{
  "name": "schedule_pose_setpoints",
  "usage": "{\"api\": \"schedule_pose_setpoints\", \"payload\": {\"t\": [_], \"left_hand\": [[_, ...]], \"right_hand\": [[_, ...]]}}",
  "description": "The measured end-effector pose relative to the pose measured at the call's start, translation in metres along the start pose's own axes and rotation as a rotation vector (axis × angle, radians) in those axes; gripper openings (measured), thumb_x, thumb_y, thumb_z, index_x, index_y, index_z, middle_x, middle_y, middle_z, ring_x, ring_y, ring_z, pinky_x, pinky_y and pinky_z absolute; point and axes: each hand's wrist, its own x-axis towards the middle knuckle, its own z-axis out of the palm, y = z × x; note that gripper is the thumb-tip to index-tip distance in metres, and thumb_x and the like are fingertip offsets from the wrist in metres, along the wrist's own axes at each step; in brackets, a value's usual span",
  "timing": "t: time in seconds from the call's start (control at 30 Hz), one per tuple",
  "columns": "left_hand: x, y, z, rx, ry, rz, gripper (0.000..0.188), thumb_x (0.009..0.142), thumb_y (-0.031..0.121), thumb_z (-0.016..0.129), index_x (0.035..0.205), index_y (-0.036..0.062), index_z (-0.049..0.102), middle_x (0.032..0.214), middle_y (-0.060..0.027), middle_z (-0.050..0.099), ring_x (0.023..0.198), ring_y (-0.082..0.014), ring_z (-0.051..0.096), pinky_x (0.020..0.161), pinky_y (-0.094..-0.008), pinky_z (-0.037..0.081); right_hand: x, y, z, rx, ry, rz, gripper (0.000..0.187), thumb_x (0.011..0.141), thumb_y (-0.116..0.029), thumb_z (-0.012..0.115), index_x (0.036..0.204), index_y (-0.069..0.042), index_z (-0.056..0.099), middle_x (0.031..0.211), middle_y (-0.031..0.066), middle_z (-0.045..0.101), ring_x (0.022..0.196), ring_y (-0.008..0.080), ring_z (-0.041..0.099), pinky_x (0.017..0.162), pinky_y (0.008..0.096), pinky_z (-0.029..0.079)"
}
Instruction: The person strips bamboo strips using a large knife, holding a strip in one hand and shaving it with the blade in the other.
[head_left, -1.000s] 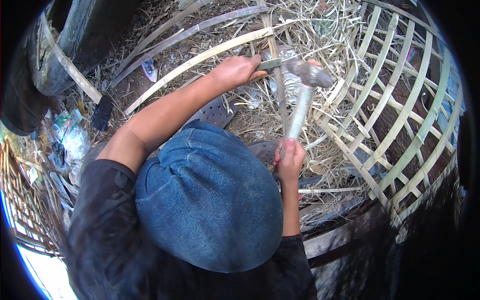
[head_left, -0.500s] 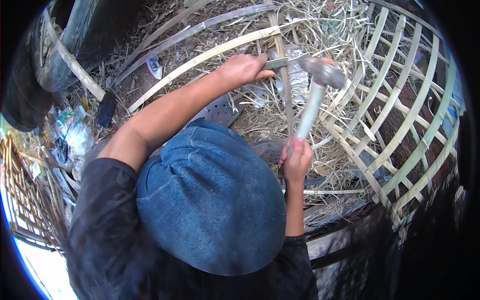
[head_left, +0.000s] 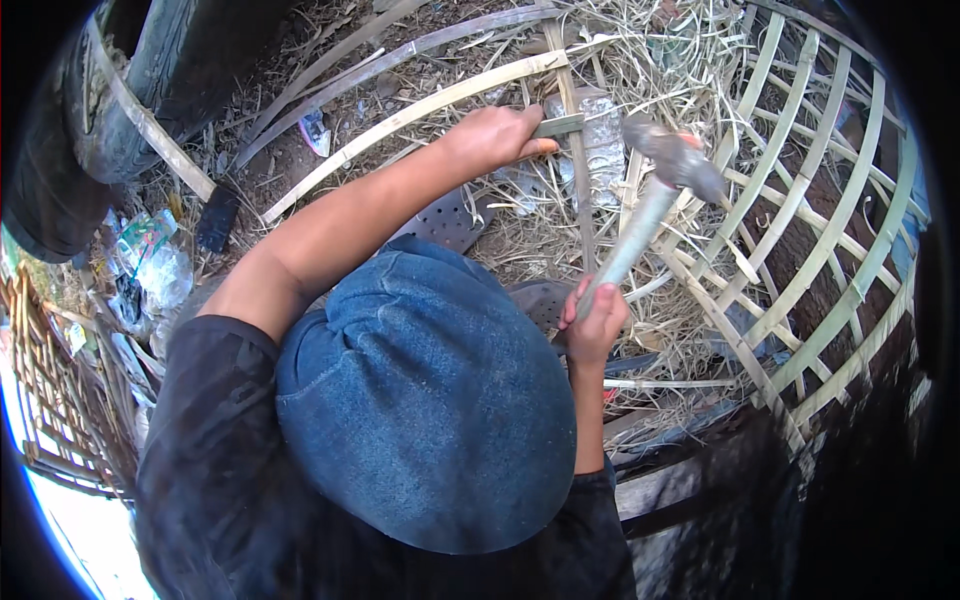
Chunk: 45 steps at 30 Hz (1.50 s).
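My left hand (head_left: pixel 497 138) is closed on a short, flat grey-green piece (head_left: pixel 558 126), which may be a blade or a bamboo slat; its grip end is hidden in the fingers. That piece lies across a long upright bamboo strip (head_left: pixel 577 160). In my right hand (head_left: pixel 597 318), fingers wrapped round it, is the pale handle of a hammer (head_left: pixel 640 235). The hammer's metal head is raised to the right of the strip, apart from it and a little blurred. A pale curved bamboo strip (head_left: pixel 420 110) runs from the strip's upper part down to the left.
A woven bamboo lattice (head_left: pixel 800 200) fills the right side. Bamboo shavings (head_left: pixel 690 50) litter the ground. Thick posts (head_left: pixel 150 100) stand at the upper left, near clear plastic litter (head_left: pixel 155 270) and a stick lattice (head_left: pixel 55 390). A blue cloth cap (head_left: pixel 430 400) covers the lower middle.
The hammer's head has swung a little to the right, away from the upright strip. My left hand keeps its hold on the flat piece. The whole view has shifted slightly.
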Motion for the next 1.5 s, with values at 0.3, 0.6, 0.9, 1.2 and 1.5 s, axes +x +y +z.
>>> {"api": "schedule_pose_setpoints", "payload": {"t": [0.3,0.6,0.9,1.2,1.5], "left_hand": [[0.005,0.0,-0.004,-0.005,0.017,-0.01,0.052,0.09,0.051,0.05,0.094,-0.0005,0.047,0.058,-0.0213,0.058,0.058,-0.0415,0.061,0.052,-0.0489,0.049],[0.0,0.0,-0.001,0.009,0.001,-0.006,0.053,0.09,0.052,0.05,0.095,-0.0007,0.047,0.056,-0.0204,0.056,0.056,-0.0421,0.059,0.05,-0.0503,0.047],[0.0,0.001,0.001,0.009,0.003,0.017,0.052,0.089,0.051,0.051,0.096,-0.0007,0.047,0.056,-0.0206,0.056,0.056,-0.0412,0.06,0.049,-0.0482,0.048],[0.003,0.004,-0.005,0.017,-0.075,-0.047,0.056,0.087,0.054,0.052,0.094,-0.0018,0.047,0.06,-0.0221,0.058,0.058,-0.0414,0.061,0.051,-0.0477,0.049],[0.001,0.001,-0.005,0.006,-0.011,0.011,0.051,0.087,0.048,0.057,0.093,-0.002,0.046,0.057,-0.0219,0.056,0.059,-0.0419,0.06,0.052,-0.0477,0.048]], "right_hand": [[0.016,0.009,-0.004,-0.187,-0.058,0.094,0.045,0.099,-0.038,0.04,0.071,-0.003,0.049,0.05,0.0006,0.045,0.041,0.0082,0.043,0.04,0.0231,0.035],[0.002,-0.006,0.008,-0.039,0.062,-0.116,0.045,0.098,-0.038,0.041,0.074,-0.001,0.048,0.051,0.0016,0.044,0.042,0.0086,0.042,0.04,0.0227,0.033],[-0.007,-0.007,0.004,-0.017,0.026,0.039,0.042,0.099,-0.036,0.038,0.078,-0.002,0.048,0.052,0.0018,0.044,0.041,0.0085,0.041,0.039,0.0223,0.034],[0.023,0.008,-0.007,-0.24,-0.041,0.059,0.046,0.1,-0.039,0.038,0.075,-0.002,0.049,0.052,0.0019,0.045,0.042,0.008,0.043,0.039,0.0222,0.034],[0.017,0.001,-0.005,-0.178,0.033,-0.029,0.042,0.098,-0.035,0.042,0.073,-0.001,0.049,0.052,0.0016,0.044,0.043,0.0103,0.043,0.042,0.0266,0.034]]}}
